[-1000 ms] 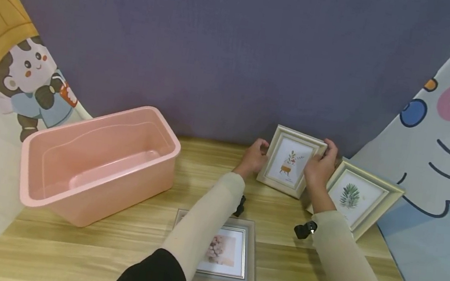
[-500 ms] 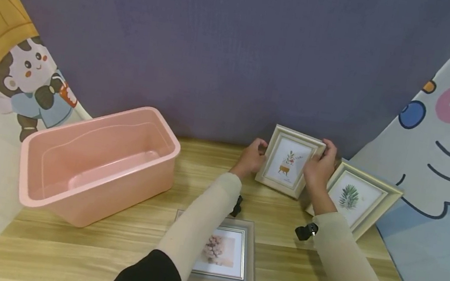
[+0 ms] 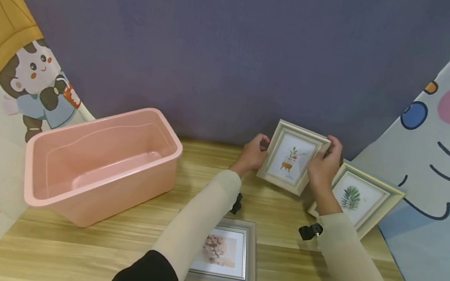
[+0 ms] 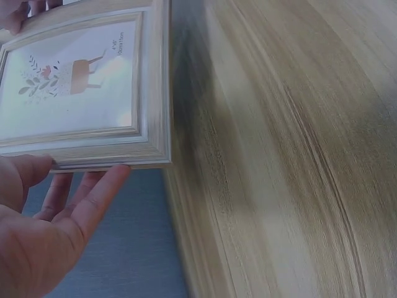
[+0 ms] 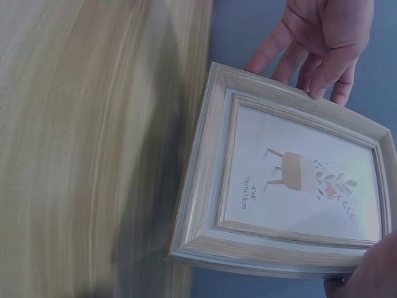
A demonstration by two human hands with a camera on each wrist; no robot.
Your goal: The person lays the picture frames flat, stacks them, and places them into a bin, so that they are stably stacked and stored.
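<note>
A small pale wood picture frame (image 3: pixel 293 158), with a potted-plant print inside, stands tilted at the back of the table. At its left edge my left hand (image 3: pixel 251 153) holds it, thumb on the front side and fingers behind, as the left wrist view shows. My right hand (image 3: pixel 325 167) grips the opposite edge; its fingers behind the frame are hidden. Just right of that hand, a second pale frame (image 3: pixel 356 198) with a green leaf print leans, partly covered by the right wrist. Beneath my left forearm lies a grey-brown frame (image 3: pixel 252 263) with a pink flower picture.
To the left stands a pink plastic bin (image 3: pixel 135 176), with no contents visible inside. A dark blue-grey wall panel (image 3: pixel 227 55) rises behind the wooden table (image 3: pixel 108 248). Cartoon-printed panels (image 3: pixel 441 154) border both sides.
Both hands keep hold of the potted-plant frame, which has risen slightly in the last half second. The view has shifted a little. The other frames and the bin stay put.
</note>
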